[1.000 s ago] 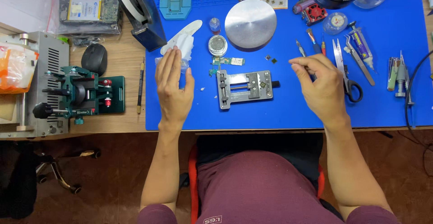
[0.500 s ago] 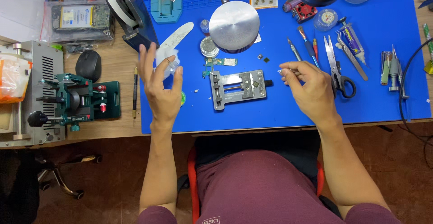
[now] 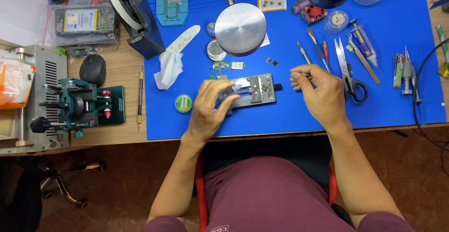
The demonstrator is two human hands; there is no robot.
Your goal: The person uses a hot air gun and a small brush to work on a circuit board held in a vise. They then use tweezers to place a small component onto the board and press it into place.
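Blue mat [image 3: 299, 115] on a wooden bench, tools ranged along the right edge, lamp head [image 3: 240, 29] over the middle. Since half a second ago your left hand [image 3: 211, 110] has left the white tissue [image 3: 169, 68], where it lay flat and open, and come across to the metal board holder [image 3: 255, 91]; it is now curled around a small clear bottle [image 3: 230, 92], nozzle pointing right onto the holder's near end. Reading: you have moved from wiping to applying something at the clamp. Your right hand [image 3: 320, 92] has barely shifted; it is loosely closed with thumb and forefinger pinched on a thin tool, probably tweezers, too small to tell. Holder lies between your hands, touching the left one, just left of the right. Green circuit board [image 3: 228, 66] lies above the holder, unclamped. Scissors [image 3: 348, 73] sit beside your right hand.
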